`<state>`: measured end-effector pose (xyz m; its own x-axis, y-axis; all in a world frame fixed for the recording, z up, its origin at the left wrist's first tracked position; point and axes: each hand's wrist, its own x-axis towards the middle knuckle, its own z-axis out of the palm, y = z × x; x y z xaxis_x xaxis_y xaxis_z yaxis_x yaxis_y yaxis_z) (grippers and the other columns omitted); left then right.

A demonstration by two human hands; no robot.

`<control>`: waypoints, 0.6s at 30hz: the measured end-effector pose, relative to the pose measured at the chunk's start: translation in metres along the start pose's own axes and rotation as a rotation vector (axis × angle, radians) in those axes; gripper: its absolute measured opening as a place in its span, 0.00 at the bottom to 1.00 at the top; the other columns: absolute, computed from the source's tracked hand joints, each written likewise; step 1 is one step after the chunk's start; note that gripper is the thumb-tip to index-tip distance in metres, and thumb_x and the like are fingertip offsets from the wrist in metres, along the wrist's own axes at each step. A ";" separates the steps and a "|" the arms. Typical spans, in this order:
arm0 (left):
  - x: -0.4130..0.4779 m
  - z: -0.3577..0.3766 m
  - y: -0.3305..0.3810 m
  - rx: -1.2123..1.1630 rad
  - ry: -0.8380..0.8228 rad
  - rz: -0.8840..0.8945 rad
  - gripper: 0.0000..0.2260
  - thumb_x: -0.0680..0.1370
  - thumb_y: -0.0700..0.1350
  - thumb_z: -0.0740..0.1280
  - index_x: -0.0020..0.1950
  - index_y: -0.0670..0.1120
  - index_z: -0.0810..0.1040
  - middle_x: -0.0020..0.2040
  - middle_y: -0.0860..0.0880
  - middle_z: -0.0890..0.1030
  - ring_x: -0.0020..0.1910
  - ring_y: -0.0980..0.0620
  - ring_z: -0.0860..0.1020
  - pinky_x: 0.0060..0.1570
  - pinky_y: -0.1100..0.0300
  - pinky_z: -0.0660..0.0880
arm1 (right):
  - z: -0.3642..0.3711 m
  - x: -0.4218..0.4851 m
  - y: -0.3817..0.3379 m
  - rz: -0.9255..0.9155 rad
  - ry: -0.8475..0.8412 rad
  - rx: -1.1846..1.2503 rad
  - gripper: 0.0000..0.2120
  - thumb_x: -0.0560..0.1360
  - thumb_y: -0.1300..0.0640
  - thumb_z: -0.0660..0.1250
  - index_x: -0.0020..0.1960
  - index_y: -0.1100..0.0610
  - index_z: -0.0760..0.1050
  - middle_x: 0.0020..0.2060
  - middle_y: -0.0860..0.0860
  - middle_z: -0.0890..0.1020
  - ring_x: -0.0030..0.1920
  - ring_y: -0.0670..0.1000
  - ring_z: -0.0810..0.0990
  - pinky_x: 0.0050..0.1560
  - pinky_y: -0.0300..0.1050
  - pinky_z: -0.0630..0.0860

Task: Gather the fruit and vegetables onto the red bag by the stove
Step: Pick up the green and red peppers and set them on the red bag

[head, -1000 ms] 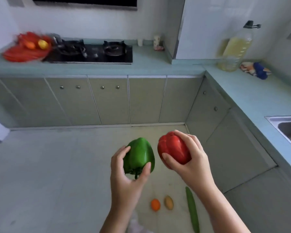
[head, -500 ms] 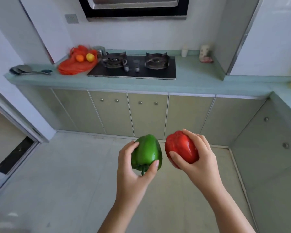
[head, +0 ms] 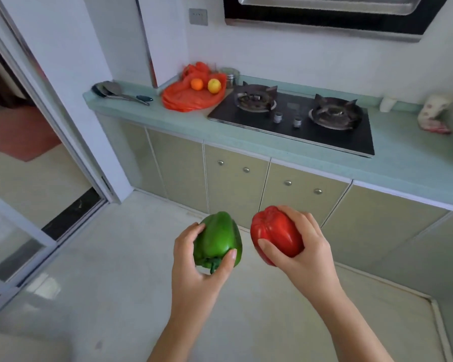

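My left hand (head: 194,265) grips a green bell pepper (head: 218,239), stem pointing down toward me. My right hand (head: 304,253) holds a red bell pepper (head: 275,235) beside it. Both peppers hang over the floor in front of the cabinets. The red bag (head: 187,96) lies flat on the counter just left of the stove (head: 293,118), far ahead of my hands. An orange (head: 196,84) and a yellow fruit (head: 214,86) rest on the bag.
Ladles and a spatula (head: 115,91) lie on the counter's left end. A metal canister (head: 230,75) stands behind the bag. A sliding glass door (head: 24,205) opens at the left. Cabinet doors (head: 236,184) run under the teal counter (head: 403,165).
The view has swung left and closer to the stove counter; the bag now sits nearer and larger. Both hands keep the same grip on the peppers. The fruit on the floor is out of view.
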<state>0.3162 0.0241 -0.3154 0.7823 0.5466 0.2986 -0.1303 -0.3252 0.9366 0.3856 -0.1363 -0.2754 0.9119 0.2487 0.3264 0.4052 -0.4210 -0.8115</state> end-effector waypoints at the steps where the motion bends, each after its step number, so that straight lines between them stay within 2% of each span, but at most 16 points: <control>1: 0.019 -0.010 -0.009 -0.003 0.002 -0.003 0.26 0.63 0.58 0.71 0.59 0.59 0.69 0.58 0.55 0.73 0.58 0.55 0.73 0.53 0.59 0.74 | 0.018 0.014 -0.005 -0.003 -0.008 -0.002 0.27 0.60 0.39 0.68 0.58 0.39 0.68 0.53 0.37 0.72 0.54 0.41 0.72 0.50 0.23 0.67; 6: 0.119 -0.066 -0.040 0.001 0.016 -0.015 0.25 0.62 0.59 0.70 0.58 0.62 0.69 0.58 0.56 0.73 0.57 0.57 0.73 0.51 0.64 0.74 | 0.104 0.090 -0.044 -0.018 -0.042 0.001 0.27 0.60 0.40 0.68 0.58 0.36 0.67 0.53 0.35 0.71 0.55 0.42 0.73 0.49 0.24 0.68; 10: 0.186 -0.113 -0.067 0.031 0.046 -0.020 0.26 0.63 0.58 0.71 0.59 0.60 0.69 0.58 0.55 0.73 0.57 0.56 0.73 0.52 0.58 0.74 | 0.168 0.148 -0.072 -0.061 -0.075 0.016 0.27 0.62 0.45 0.72 0.57 0.35 0.66 0.53 0.33 0.69 0.55 0.41 0.71 0.50 0.27 0.68; 14: 0.232 -0.142 -0.092 0.033 0.091 -0.094 0.24 0.63 0.56 0.72 0.57 0.63 0.69 0.58 0.55 0.73 0.56 0.57 0.74 0.49 0.66 0.72 | 0.217 0.185 -0.080 -0.076 -0.133 0.029 0.29 0.64 0.51 0.76 0.56 0.33 0.65 0.54 0.34 0.69 0.55 0.40 0.71 0.49 0.26 0.68; 18: 0.270 -0.150 -0.112 0.023 0.096 -0.130 0.23 0.64 0.54 0.72 0.56 0.63 0.69 0.57 0.57 0.73 0.55 0.60 0.74 0.46 0.72 0.72 | 0.253 0.222 -0.076 -0.071 -0.137 0.034 0.29 0.64 0.53 0.76 0.57 0.35 0.66 0.54 0.35 0.70 0.56 0.39 0.71 0.49 0.22 0.67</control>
<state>0.4507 0.3243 -0.3116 0.7299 0.6561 0.1919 -0.0162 -0.2639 0.9644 0.5407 0.1715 -0.2641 0.8630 0.3941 0.3161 0.4635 -0.3688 -0.8057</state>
